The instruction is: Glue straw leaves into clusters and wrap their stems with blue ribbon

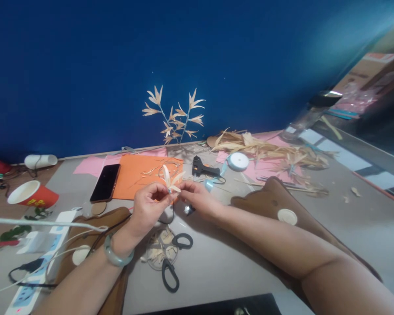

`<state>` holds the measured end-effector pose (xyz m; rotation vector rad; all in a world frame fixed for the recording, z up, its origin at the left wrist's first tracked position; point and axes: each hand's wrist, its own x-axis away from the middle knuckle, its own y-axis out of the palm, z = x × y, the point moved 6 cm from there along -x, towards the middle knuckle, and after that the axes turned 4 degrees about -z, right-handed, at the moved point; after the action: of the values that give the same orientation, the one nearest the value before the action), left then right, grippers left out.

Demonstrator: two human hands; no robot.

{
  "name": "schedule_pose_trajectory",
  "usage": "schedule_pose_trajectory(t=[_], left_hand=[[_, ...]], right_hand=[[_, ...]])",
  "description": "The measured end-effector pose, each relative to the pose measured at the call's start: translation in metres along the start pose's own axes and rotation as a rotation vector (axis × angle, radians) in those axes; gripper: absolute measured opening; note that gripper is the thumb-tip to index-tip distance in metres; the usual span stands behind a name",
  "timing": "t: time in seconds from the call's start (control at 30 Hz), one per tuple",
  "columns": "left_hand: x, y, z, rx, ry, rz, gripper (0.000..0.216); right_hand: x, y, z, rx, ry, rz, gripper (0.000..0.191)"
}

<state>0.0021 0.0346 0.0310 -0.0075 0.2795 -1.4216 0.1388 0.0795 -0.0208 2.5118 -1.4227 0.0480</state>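
Note:
My left hand [149, 205] is closed in a pinch on a small cluster of pale dried leaves [171, 178] held above the grey table [216, 258]. My right hand [198, 199] meets it from the right, fingers pinched on the base of the same leaf cluster. A jade bangle sits on my left wrist. Black-handled scissors [172, 258] lie on the table just below my hands, over a round piece with leaf scraps.
An orange sheet [136, 177], a black phone [105, 182], a black glue gun [202, 167] and a ribbon spool [238, 161] lie behind my hands. A finished leaf branch [175, 116] stands against the blue wall. Dried leaves [272, 151] are piled at right; a red paper cup [31, 194] and power strip [36, 271] are left.

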Motion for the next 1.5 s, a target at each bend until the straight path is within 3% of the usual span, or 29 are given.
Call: schedule_pose_trajectory(t=[0.17,0.47,0.67,1.17,1.5], left_hand=[[0.000,-0.002,0.002,-0.118,0.087,-0.011,0.025],[0.000,0.003,0.001,-0.075,0.001,-0.084,0.024],[-0.002,0.003,-0.006,0.011,-0.098,-0.058,0.026],[0.000,0.003,-0.002,0.034,-0.091,-0.040,0.020],[0.002,0.004,-0.005,-0.003,0.003,-0.059,0.016]], right_hand=[[-0.001,0.001,0.004,0.010,0.013,-0.017,0.009],[0.000,0.003,0.002,-0.018,0.038,-0.012,0.008],[0.000,0.003,0.001,-0.056,0.035,0.005,0.009],[0.001,0.004,0.000,-0.002,0.041,-0.005,0.010],[-0.001,0.002,0.005,-0.004,0.016,-0.007,0.008]])
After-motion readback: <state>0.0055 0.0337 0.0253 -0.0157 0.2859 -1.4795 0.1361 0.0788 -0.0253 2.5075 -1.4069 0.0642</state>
